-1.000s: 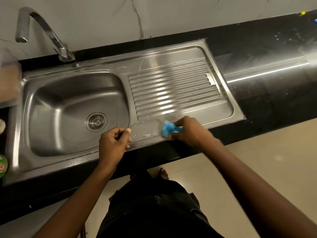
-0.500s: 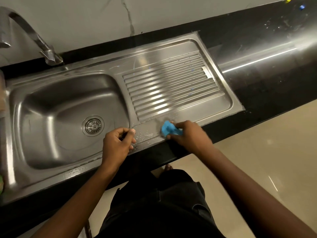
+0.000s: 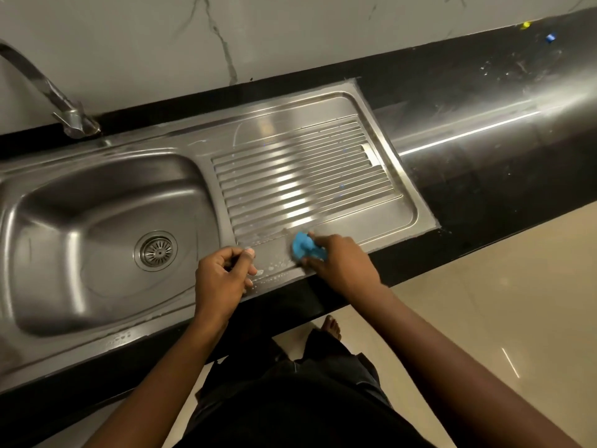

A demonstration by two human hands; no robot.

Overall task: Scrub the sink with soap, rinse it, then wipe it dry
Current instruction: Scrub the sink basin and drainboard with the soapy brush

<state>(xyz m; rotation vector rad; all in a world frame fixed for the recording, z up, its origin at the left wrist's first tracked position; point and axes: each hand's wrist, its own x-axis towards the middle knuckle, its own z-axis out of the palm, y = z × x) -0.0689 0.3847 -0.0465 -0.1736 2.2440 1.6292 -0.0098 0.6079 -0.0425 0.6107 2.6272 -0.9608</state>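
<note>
While the right hand [image 3: 339,265] keeps a tight grip on a crumpled blue scrub pad [image 3: 305,246], pinched between thumb and curled fingers, it presses the pad onto the flat front strip of the steel sink [image 3: 80,345]. That spot is to the right of the drain [image 3: 155,250], at the near edge of the ribbed drainboard [image 3: 300,189]. Between the drain and the pad, the left hand [image 3: 223,274] rests on the sink's front rim. Its grip is clenched into a loose fist with the thumb laid over the fingers, and nothing shows inside it. White suds [image 3: 274,268] dot the wet steel between the 2 hands. Behind the drain and to its left, the faucet [image 3: 61,105] rises from the sink's back edge. Far to the right of the drain, past the drainboard, runs the glossy black counter [image 3: 484,195].
</note>
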